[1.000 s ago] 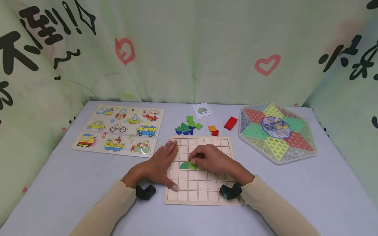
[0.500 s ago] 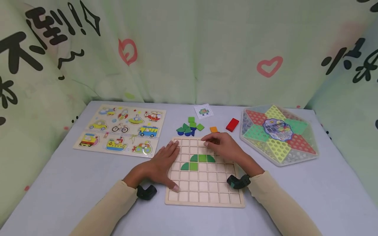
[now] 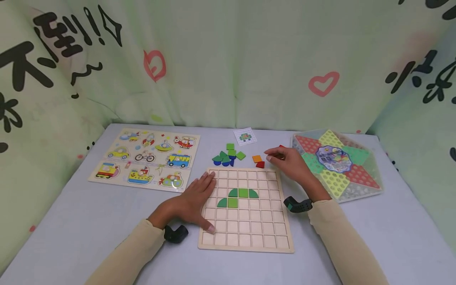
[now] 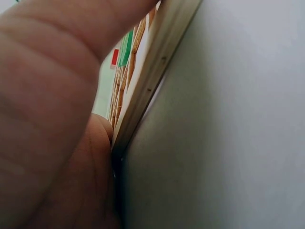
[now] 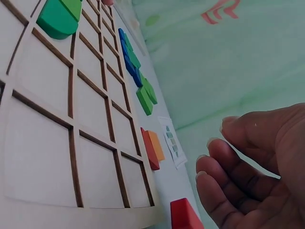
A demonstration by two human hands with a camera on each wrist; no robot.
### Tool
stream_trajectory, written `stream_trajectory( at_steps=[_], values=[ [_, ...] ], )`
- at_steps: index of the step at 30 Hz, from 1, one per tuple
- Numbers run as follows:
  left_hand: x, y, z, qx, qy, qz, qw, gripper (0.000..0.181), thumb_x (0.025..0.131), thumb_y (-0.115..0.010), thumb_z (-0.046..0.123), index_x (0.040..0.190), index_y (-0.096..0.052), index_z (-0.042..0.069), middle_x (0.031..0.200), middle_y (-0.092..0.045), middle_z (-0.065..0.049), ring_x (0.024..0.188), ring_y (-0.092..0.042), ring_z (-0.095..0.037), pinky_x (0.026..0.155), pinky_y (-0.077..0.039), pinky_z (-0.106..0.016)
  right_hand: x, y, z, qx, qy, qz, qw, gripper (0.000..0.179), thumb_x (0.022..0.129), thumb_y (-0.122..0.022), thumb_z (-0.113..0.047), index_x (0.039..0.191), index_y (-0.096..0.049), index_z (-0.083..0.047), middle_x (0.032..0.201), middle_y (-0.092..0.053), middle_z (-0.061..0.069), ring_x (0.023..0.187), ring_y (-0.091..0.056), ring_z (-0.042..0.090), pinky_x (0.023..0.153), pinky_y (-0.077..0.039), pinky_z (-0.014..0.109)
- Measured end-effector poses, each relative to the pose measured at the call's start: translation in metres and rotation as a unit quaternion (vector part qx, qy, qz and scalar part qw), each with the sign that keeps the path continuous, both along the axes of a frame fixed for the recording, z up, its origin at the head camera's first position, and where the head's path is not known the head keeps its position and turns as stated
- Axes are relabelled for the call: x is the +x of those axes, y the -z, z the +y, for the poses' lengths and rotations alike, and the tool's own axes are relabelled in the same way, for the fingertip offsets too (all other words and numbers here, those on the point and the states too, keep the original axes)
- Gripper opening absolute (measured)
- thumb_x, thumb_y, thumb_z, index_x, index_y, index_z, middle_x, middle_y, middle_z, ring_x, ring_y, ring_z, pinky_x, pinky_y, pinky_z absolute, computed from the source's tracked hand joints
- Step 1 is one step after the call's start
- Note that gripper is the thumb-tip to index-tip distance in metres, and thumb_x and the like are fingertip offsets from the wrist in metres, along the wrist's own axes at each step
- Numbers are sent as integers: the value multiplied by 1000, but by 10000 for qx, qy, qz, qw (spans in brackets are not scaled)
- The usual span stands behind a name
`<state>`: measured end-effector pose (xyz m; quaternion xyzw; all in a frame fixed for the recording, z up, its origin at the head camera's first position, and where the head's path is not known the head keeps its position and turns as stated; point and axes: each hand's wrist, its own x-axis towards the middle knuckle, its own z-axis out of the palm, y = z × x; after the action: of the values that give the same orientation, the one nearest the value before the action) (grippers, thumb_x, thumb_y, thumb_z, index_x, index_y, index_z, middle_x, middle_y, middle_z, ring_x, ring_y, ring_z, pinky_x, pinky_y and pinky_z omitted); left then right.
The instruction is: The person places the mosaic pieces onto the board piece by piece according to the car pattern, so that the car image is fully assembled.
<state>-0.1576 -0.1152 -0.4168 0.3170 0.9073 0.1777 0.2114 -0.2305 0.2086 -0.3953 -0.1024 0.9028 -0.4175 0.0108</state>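
Note:
My left hand (image 3: 190,200) rests with spread fingers on the left edge of a wooden grid board (image 3: 246,240). Lying in the grid are a dark green quarter-round piece (image 3: 222,203) beside a light green square (image 3: 232,202), and behind them a second light green square (image 3: 243,192) between two dark green quarter-rounds. My right hand (image 3: 293,164) hovers beyond the board's far right corner, its fingers loosely bent around nothing. Below those fingers in the right wrist view is a red block (image 5: 185,214), mostly hidden by the hand in the head view.
Green and blue pieces (image 3: 228,156) lie in a pile behind the board, near an orange square (image 3: 257,158) and a red piece (image 3: 260,164). A small picture card (image 3: 245,136) lies farther back. A vehicle puzzle (image 3: 144,158) is at left, a hexagonal game box (image 3: 335,162) at right.
My right hand has lifted off the light green square on the board and moved back and right, toward the red block. My left hand has stayed on the board's edge.

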Motion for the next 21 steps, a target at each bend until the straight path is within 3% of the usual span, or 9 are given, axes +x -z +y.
stream_trajectory(
  at_steps=[6,13,21],
  values=[
    [-1,1,-2,-17,17,16,10000,132,65,-79,65,156,-6,3,162,10,-9,146,17,-26,116,4,-45,-10,2,-9,6,48,-225,9997,28,97,-62,-15,120,-67,-1,117,-64,15,106,-59,30,92,-49,44],
    [-1,0,-1,-5,8,15,10000,132,65,-80,64,155,-6,3,162,10,-10,146,17,-26,116,4,-44,-24,4,-22,253,67,-380,9989,27,97,-60,-14,121,-66,-3,111,-65,14,99,-56,29,84,-49,41],
    [0,0,1,-111,-20,-5,9999,132,64,-79,65,156,-7,4,162,9,-9,146,17,-25,116,3,-44,-32,10,-27,573,-27,-758,9955,28,95,-64,-14,120,-67,-3,113,-64,14,104,-56,28,89,-49,40]
  ],
)
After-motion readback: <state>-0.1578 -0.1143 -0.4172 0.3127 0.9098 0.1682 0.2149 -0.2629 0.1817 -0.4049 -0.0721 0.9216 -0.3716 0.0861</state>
